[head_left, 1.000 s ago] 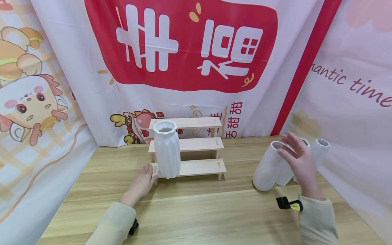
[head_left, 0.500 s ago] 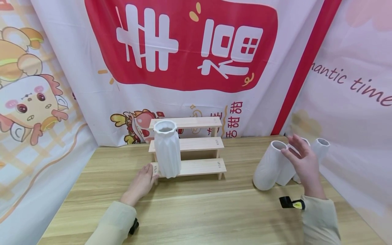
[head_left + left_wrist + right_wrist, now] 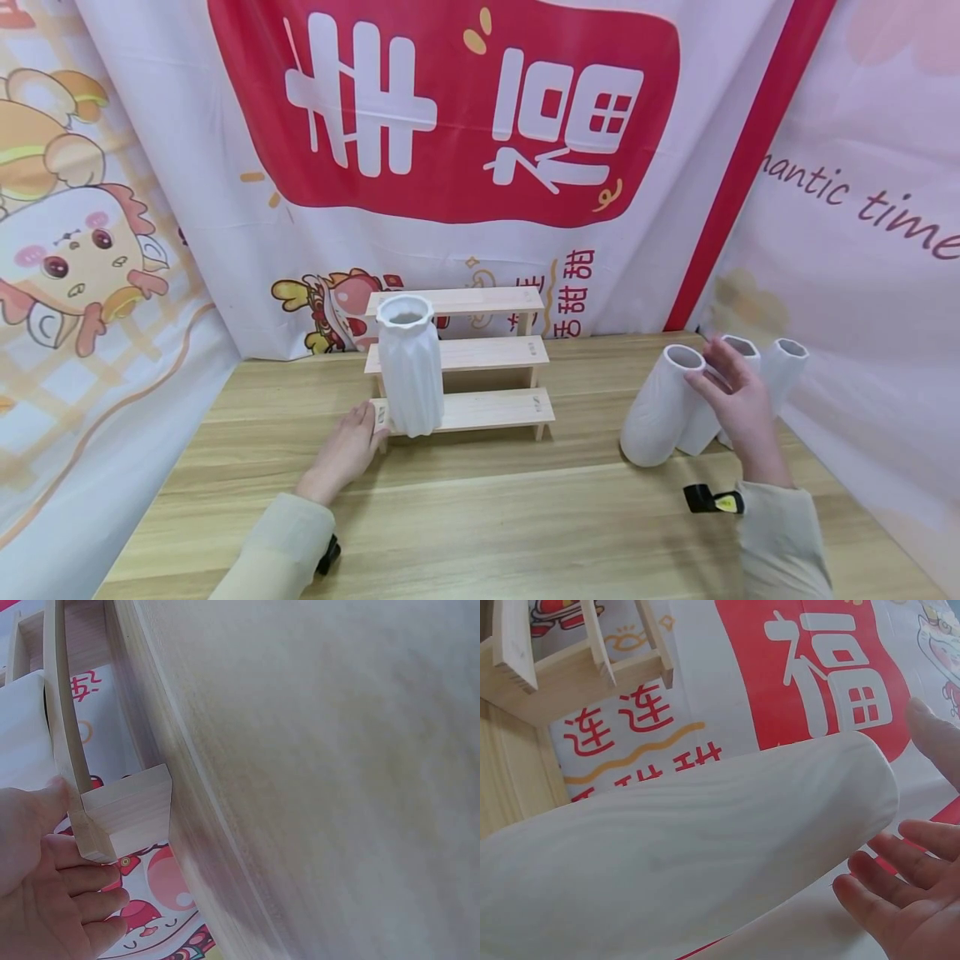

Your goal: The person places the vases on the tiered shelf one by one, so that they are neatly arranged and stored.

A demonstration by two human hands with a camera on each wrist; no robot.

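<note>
A three-tier wooden display shelf (image 3: 495, 408) stands on the table, with a fluted white vase (image 3: 412, 375) upright on the left of its lowest step. My left hand (image 3: 341, 450) holds the left end of that step; the left wrist view shows the thumb against the board (image 3: 66, 720) and the fingers below it. On the right, my right hand (image 3: 738, 400) hovers by the rim of a smooth white vase (image 3: 656, 412), fingers spread around nothing. In the right wrist view, the fingers (image 3: 877, 900) lie beside that vase's mouth end. Contact cannot be told.
Two more white vases stand close behind the smooth one: an angular vase (image 3: 697, 425) partly hidden by my right hand, and a narrower vase (image 3: 783, 371) at the far right. A printed cloth (image 3: 465, 200) hangs behind the wooden table (image 3: 525, 517).
My right hand drifted slightly right, then came back left and lower toward the smooth vase's rim. The left hand, the shelf and the fluted vase have not moved.
</note>
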